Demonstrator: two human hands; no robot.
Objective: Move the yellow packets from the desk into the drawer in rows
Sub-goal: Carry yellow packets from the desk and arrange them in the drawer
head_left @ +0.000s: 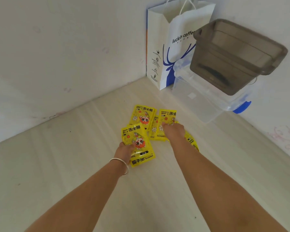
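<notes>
On the pale surface (60,164), from the head view, the yellow packets (143,115) lie in a loose overlapping heap, and the left hand (124,152) has its fingers curled onto the nearest packet (137,143), gripping its left edge. Right hand (172,130) lies on the packets just beyond, fingers hidden, so I cannot tell their spread; a white paper bag (159,52) and clear bin (199,99) stand well past the fingers.

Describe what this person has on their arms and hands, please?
Both forearms are bare, with no sleeves in view and no gloves. The left hand has a thin silver bangle round its wrist. The right hand and its wrist show no jewellery or watch.
</notes>
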